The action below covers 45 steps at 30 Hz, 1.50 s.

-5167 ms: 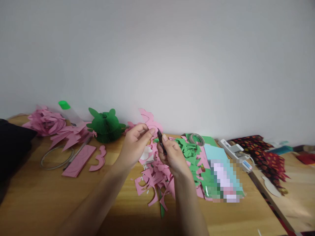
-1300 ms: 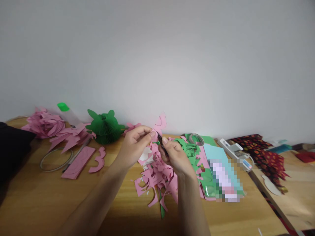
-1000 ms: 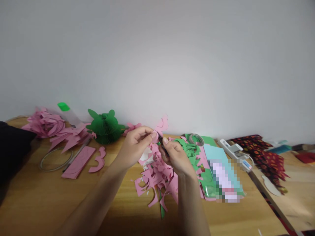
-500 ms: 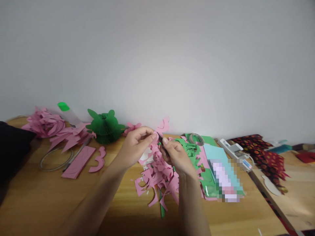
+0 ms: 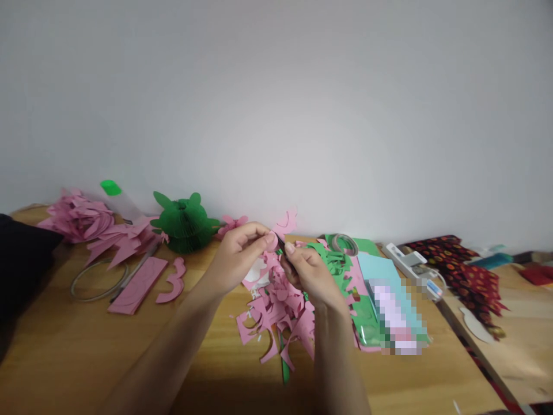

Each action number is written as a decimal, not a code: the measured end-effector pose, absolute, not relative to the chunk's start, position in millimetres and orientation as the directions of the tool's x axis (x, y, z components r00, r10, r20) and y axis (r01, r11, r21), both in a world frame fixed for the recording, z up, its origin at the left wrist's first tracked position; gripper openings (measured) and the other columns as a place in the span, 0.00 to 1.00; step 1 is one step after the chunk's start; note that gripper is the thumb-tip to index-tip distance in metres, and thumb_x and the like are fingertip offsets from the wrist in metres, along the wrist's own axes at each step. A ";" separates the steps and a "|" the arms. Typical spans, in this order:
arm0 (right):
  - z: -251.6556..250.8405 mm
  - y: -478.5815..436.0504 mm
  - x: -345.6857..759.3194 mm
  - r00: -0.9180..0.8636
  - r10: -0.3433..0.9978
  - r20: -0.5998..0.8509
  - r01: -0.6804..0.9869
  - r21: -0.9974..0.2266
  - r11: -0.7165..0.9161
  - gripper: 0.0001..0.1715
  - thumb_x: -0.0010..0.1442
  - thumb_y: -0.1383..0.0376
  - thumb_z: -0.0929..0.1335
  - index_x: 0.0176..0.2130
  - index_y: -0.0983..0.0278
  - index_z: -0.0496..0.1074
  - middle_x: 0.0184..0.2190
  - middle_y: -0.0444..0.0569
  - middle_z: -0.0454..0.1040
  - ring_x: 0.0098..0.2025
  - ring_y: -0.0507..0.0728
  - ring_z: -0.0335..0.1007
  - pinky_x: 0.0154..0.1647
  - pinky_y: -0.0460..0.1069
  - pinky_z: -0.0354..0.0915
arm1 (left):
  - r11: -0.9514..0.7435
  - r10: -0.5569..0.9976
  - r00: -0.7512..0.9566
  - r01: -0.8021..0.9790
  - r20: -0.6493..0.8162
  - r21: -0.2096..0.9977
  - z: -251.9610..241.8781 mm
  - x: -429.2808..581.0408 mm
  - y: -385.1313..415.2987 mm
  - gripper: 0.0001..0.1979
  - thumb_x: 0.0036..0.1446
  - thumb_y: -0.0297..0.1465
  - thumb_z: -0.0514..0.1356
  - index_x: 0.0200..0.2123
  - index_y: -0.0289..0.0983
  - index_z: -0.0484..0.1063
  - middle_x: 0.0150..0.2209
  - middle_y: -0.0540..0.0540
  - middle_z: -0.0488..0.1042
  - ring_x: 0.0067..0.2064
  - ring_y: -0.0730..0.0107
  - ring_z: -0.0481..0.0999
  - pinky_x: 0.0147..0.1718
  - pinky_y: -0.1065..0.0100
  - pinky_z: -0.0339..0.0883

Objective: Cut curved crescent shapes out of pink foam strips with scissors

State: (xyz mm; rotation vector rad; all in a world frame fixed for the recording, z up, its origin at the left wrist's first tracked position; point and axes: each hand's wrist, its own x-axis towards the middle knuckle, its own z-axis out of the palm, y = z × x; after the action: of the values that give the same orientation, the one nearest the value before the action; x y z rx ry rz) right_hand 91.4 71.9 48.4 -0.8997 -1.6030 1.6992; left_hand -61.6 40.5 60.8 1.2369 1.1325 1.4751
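My left hand pinches a piece of pink paper between thumb and fingers, above the table. Wrapped in my right hand are dark scissors, mostly hidden by the fingers, with the blades at the paper's right edge. A curved pink strip shows just above the blades; whether it joins the held piece I cannot tell. Below both hands lies a heap of pink paper scraps, with a narrow green thing sticking out toward me.
On the left are pink cutouts, a folded pink strip, a wavy pink shape and a green honeycomb paper figure. Rightward lie green scraps, a tape roll, light-blue paper and a power strip.
Both hands stay almost in place, with the scissors still at the pink paper. The things on the table look the same.
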 end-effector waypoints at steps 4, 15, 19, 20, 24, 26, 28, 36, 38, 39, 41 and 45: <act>48.6 72.0 91.0 -0.575 0.816 -0.066 0.005 -0.997 -0.077 0.34 0.55 0.40 0.65 0.16 0.62 0.57 0.10 0.35 0.49 0.13 0.44 0.37 0.13 0.44 0.37 | -0.226 0.969 -0.113 -0.044 0.220 0.973 60.6 -62.6 40.5 0.07 0.53 0.31 0.59 0.24 0.36 0.69 0.24 0.53 0.69 0.29 0.75 0.68 0.30 0.73 0.63; 47.6 72.3 93.7 -0.596 0.799 -0.084 0.014 -0.995 -0.095 0.34 0.56 0.41 0.65 0.15 0.62 0.56 0.10 0.35 0.49 0.13 0.44 0.37 0.13 0.45 0.37 | -0.223 0.975 -0.020 -0.028 0.223 0.974 61.1 -64.7 41.8 0.08 0.53 0.31 0.57 0.24 0.35 0.69 0.25 0.52 0.69 0.30 0.74 0.68 0.32 0.71 0.62; 48.0 72.5 94.2 -0.605 0.794 -0.065 -0.001 -0.997 -0.083 0.34 0.56 0.41 0.65 0.15 0.62 0.57 0.10 0.35 0.49 0.13 0.44 0.37 0.13 0.45 0.37 | -0.216 0.976 -0.024 -0.017 0.215 0.976 60.1 -65.4 41.3 0.08 0.53 0.32 0.57 0.24 0.35 0.69 0.24 0.52 0.68 0.30 0.74 0.67 0.31 0.71 0.62; 48.3 72.5 94.3 -0.608 0.791 -0.060 -0.005 -0.997 -0.079 0.34 0.56 0.41 0.65 0.15 0.62 0.57 0.10 0.35 0.49 0.13 0.44 0.37 0.13 0.45 0.37 | -0.216 0.976 -0.021 -0.016 0.215 0.976 60.0 -65.6 41.2 0.08 0.52 0.32 0.57 0.24 0.35 0.69 0.25 0.52 0.68 0.30 0.74 0.67 0.32 0.71 0.62; 49.1 72.3 94.8 -0.608 0.791 -0.061 0.005 -0.997 -0.073 0.34 0.56 0.41 0.65 0.16 0.62 0.57 0.10 0.35 0.49 0.13 0.44 0.37 0.13 0.45 0.37 | -0.208 0.978 -0.008 -0.012 0.208 0.978 59.6 -66.7 41.3 0.08 0.52 0.32 0.57 0.24 0.35 0.69 0.25 0.51 0.68 0.30 0.73 0.67 0.31 0.70 0.62; 49.1 72.3 95.1 -0.607 0.792 -0.068 0.014 -0.997 -0.075 0.34 0.56 0.41 0.65 0.16 0.62 0.57 0.10 0.35 0.49 0.14 0.44 0.37 0.13 0.45 0.37 | -0.206 0.979 0.007 -0.008 0.206 0.979 58.9 -67.4 41.4 0.07 0.52 0.32 0.57 0.24 0.35 0.68 0.25 0.51 0.68 0.30 0.73 0.67 0.31 0.70 0.62; 49.0 72.3 95.3 -0.611 0.789 -0.070 0.016 -0.997 -0.076 0.34 0.56 0.41 0.65 0.16 0.62 0.57 0.11 0.35 0.49 0.13 0.44 0.37 0.13 0.45 0.38 | -0.206 0.978 0.029 -0.004 0.206 0.979 57.9 -68.7 41.6 0.08 0.53 0.32 0.57 0.25 0.35 0.68 0.25 0.51 0.68 0.31 0.73 0.68 0.32 0.70 0.62; 47.2 72.6 95.8 -0.620 0.783 -0.059 0.010 -0.998 -0.067 0.33 0.57 0.42 0.65 0.16 0.63 0.58 0.11 0.35 0.50 0.14 0.45 0.38 0.14 0.45 0.39 | -0.222 0.974 0.046 0.038 0.220 0.974 58.9 -72.9 40.6 0.07 0.53 0.31 0.58 0.25 0.35 0.69 0.25 0.51 0.68 0.30 0.74 0.67 0.30 0.71 0.61; 47.4 72.7 96.2 -0.623 0.780 -0.057 0.009 -0.998 -0.066 0.33 0.57 0.42 0.65 0.16 0.63 0.58 0.10 0.35 0.50 0.13 0.45 0.38 0.14 0.45 0.39 | -0.221 0.975 0.046 0.042 0.219 0.974 59.6 -73.0 39.9 0.07 0.53 0.32 0.58 0.25 0.35 0.69 0.24 0.51 0.68 0.29 0.74 0.66 0.29 0.71 0.61; 47.7 72.7 96.3 -0.623 0.780 -0.059 0.011 -0.998 -0.066 0.33 0.57 0.42 0.65 0.16 0.63 0.58 0.10 0.35 0.50 0.13 0.45 0.38 0.14 0.45 0.39 | -0.222 0.975 0.046 0.042 0.220 0.974 59.9 -73.0 39.7 0.08 0.53 0.32 0.58 0.25 0.35 0.69 0.24 0.51 0.68 0.29 0.74 0.67 0.29 0.71 0.61; 48.5 72.5 96.2 -0.618 0.783 -0.068 0.021 -0.997 -0.069 0.33 0.56 0.42 0.65 0.16 0.62 0.57 0.10 0.35 0.50 0.13 0.45 0.38 0.14 0.45 0.39 | -0.224 0.974 0.042 0.039 0.222 0.974 60.5 -72.8 39.5 0.08 0.53 0.32 0.58 0.24 0.35 0.70 0.24 0.51 0.69 0.29 0.74 0.67 0.29 0.71 0.61; 49.8 71.8 95.6 -0.607 0.791 -0.075 0.035 -0.997 -0.067 0.35 0.54 0.40 0.65 0.15 0.62 0.57 0.10 0.35 0.50 0.13 0.45 0.38 0.13 0.45 0.38 | -0.220 0.975 0.024 0.032 0.219 0.975 62.1 -71.7 39.6 0.07 0.52 0.31 0.59 0.24 0.35 0.72 0.23 0.51 0.71 0.27 0.74 0.68 0.28 0.72 0.62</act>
State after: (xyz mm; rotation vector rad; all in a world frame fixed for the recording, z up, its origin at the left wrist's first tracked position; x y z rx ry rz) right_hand 95.6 71.8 49.8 -0.8913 -1.6474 1.7319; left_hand -71.7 39.6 62.1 1.4061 1.1061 1.3380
